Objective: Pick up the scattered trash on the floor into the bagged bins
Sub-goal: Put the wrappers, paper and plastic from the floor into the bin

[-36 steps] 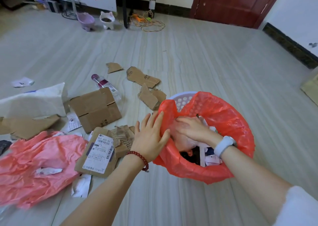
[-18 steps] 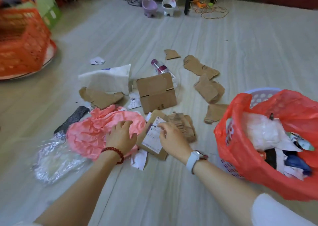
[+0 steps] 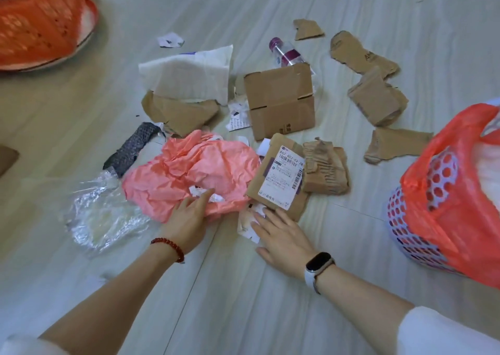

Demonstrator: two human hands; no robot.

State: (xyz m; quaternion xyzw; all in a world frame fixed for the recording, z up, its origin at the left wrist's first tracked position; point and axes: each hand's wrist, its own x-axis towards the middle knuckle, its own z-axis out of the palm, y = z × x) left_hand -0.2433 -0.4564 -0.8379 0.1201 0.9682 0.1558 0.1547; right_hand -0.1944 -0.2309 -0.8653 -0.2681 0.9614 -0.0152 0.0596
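Observation:
Trash lies scattered on the floor. A crumpled pink paper [image 3: 189, 170] sits in the middle, and my left hand [image 3: 186, 219] touches its near edge with loosely spread fingers. My right hand [image 3: 281, 235] lies flat with straight fingers on a white paper scrap [image 3: 247, 223], just below a labelled cardboard piece [image 3: 281, 176]. A purple perforated bin lined with a red bag [image 3: 443, 206] stands at the right, partly cut off by the frame.
Around lie a folded cardboard box [image 3: 281, 103], torn cardboard pieces [image 3: 376, 97], a plastic bottle [image 3: 286, 54], a white bag [image 3: 189, 76], clear plastic wrap [image 3: 100, 214] and a dark strip [image 3: 132, 149]. An orange basket [image 3: 38, 19] stands far left.
Both hands left the bin's red bag and moved left to the trash pile. The left hand slid to the pink paper's near edge; the right dropped from the labelled cardboard onto the white scrap.

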